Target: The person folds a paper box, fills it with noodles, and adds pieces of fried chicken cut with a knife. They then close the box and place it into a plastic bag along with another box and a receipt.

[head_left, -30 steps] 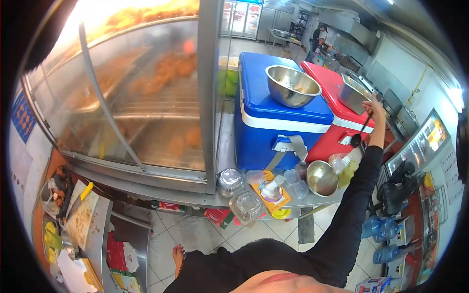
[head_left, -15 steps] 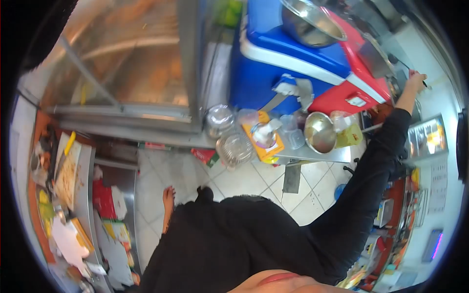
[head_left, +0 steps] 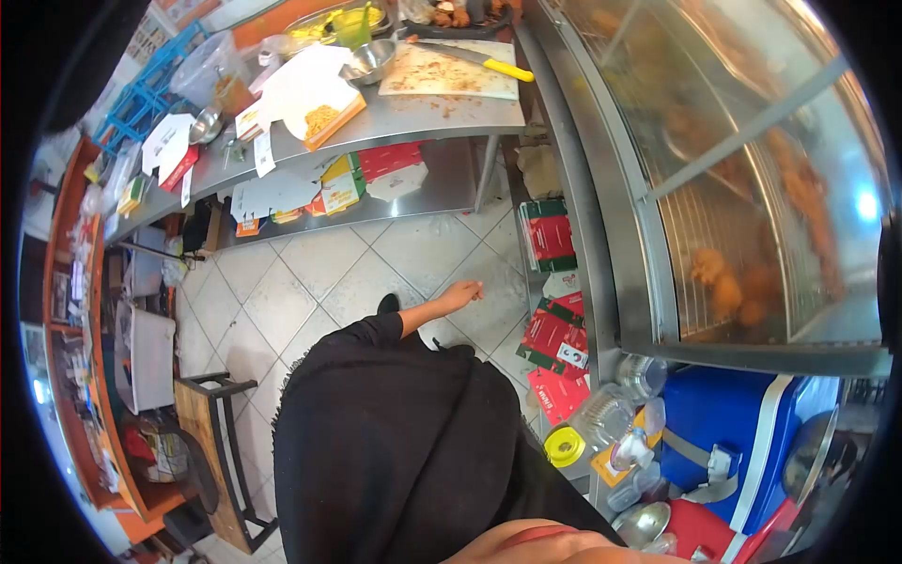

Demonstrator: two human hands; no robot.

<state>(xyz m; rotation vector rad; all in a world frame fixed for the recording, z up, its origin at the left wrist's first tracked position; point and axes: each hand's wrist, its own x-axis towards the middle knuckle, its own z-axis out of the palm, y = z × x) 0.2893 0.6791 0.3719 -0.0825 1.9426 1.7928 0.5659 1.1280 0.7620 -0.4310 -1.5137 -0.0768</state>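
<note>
My left hand (head_left: 460,296) hangs over the tiled floor in front of my black clothing, its fingers loosely bent and somewhat apart, with nothing visible in them. It touches nothing. My right hand is out of sight. Ahead, a steel table (head_left: 423,115) holds a white cutting board (head_left: 451,73) strewn with brown crumbs. A knife with a yellow handle (head_left: 507,69) lies across the board. Left of it stand a steel bowl (head_left: 369,62) and an open box of yellow food (head_left: 324,120).
A glass display case (head_left: 742,188) with fried food runs along the right. Below it are red cartons (head_left: 556,334), plastic containers (head_left: 603,414) and a blue cooler (head_left: 723,423). A wooden-topped stool (head_left: 216,470) and orange shelving (head_left: 99,376) stand at left.
My view has swung left, from the coolers to the steel table. My right arm, stretched out toward the far right before, has left the view. My left hand has come forward.
</note>
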